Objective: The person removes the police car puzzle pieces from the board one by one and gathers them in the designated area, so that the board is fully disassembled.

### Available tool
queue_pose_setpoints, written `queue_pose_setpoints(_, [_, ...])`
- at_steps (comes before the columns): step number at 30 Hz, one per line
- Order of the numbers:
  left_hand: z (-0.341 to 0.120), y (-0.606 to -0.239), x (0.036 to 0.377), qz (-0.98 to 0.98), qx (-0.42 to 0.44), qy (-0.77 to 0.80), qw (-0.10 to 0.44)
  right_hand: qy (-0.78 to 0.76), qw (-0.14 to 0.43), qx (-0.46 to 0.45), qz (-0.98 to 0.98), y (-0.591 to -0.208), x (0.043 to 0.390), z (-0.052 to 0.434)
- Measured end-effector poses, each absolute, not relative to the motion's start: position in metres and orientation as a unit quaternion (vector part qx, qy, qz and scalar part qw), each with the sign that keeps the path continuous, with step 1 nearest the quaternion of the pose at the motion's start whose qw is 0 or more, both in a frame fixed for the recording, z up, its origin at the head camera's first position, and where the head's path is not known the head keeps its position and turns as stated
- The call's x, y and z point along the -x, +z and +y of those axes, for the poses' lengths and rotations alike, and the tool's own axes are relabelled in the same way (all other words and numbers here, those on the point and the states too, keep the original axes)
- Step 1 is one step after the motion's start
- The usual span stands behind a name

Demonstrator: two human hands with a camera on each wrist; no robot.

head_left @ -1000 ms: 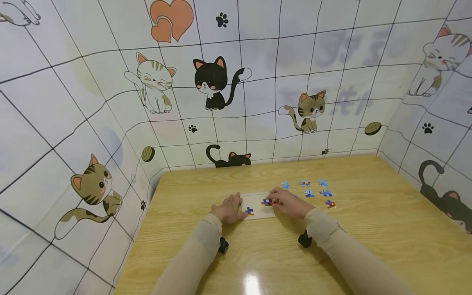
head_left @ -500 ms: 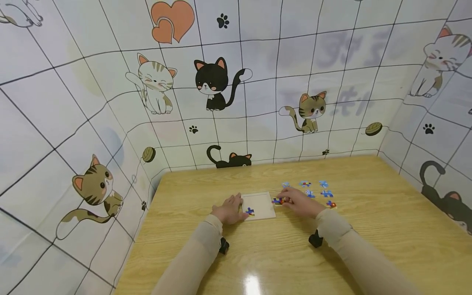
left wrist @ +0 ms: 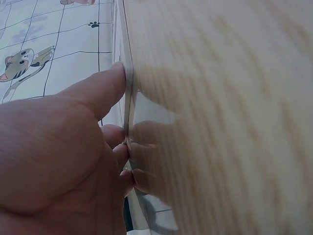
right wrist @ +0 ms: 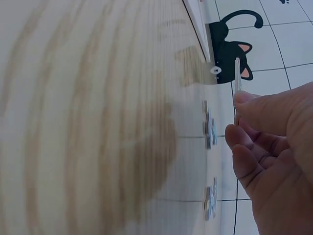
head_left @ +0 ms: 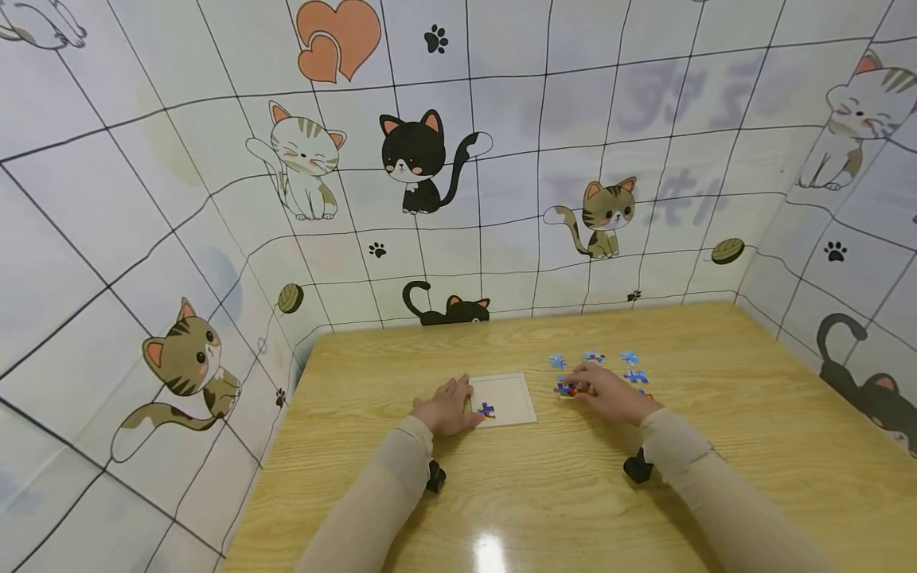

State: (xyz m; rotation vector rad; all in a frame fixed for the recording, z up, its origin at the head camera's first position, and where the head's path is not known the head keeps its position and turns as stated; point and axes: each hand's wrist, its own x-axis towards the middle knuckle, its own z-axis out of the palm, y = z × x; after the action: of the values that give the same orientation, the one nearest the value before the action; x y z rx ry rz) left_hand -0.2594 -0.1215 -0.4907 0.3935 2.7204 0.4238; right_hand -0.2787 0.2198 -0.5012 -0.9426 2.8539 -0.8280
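Observation:
My right hand (head_left: 612, 395) pinches a blue and red jigsaw puzzle piece (head_left: 564, 388) between thumb and fingers, right of the tray. Edge-on in the right wrist view, the held piece (right wrist: 237, 76) is raised off the table. My left hand (head_left: 446, 407) rests at the left side of a pale, flat puzzle tray (head_left: 512, 398), fingers extended. In the left wrist view, its thumb (left wrist: 105, 88) touches the tray edge. One blue and yellow puzzle piece (head_left: 486, 411) lies inside the tray at its lower left, close to the left thumb.
Several loose puzzle pieces lie beyond and right of my right hand, among them light blue ones (head_left: 629, 358) (head_left: 635, 376) and one with red (head_left: 594, 356). The wooden table (head_left: 401, 509) meets cat-patterned cloth walls (head_left: 516, 239) at its back and sides.
My right hand has carried its puzzle piece rightward, from above the tray to beside the loose pieces. The left hand and tray have stayed in place.

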Motion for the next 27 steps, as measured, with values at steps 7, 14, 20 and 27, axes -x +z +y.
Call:
queue_pose_setpoints(7, [-0.121, -0.495, 0.262, 0.964, -0.136, 0.140, 0.179, -0.263, 0.007, 0.300, 0.917, -0.503, 0.276, 0.238])
queue_pose_setpoints(14, [-0.121, -0.492, 0.261, 0.965, -0.135, 0.138, 0.180, -0.266, 0.017, 0.280, 0.922, -0.502, 0.275, 0.257])
queue_pose_setpoints(20, [-0.121, -0.500, 0.265, 0.966, -0.128, 0.134, 0.180, -0.262, 0.030, 0.268, 0.926, -0.503, 0.275, 0.268])
queue_pose_setpoints(27, [-0.122, -0.494, 0.261, 0.963, -0.132, 0.152, 0.179, -0.224, 0.026, 0.280, 0.933, -0.508, 0.276, 0.277])
